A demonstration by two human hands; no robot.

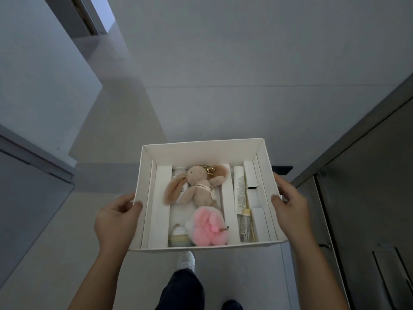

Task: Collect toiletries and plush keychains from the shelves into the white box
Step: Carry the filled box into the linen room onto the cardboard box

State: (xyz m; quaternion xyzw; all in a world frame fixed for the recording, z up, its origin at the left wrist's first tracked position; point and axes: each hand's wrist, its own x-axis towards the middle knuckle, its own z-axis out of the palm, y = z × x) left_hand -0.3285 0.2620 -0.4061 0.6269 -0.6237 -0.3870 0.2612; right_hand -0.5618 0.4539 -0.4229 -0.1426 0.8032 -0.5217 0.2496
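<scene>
Above a dark trouser leg (181, 287), the white box (201, 151) is held over the floor (223, 108), each side wall clasped by the left grip (116, 217) and right grip (290, 204). Its card is judged light yet flexible; plush keychains (199, 186) and tubes (239, 191) inside could slide if tilted.

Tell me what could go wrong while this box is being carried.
1. The white box has no lid; a tilt could tip out the loose pink plush or beige bunny.
2. The left hand and right hand grip only its thin side walls, which might flex.
3. The white tube could slide in its channel.
</scene>
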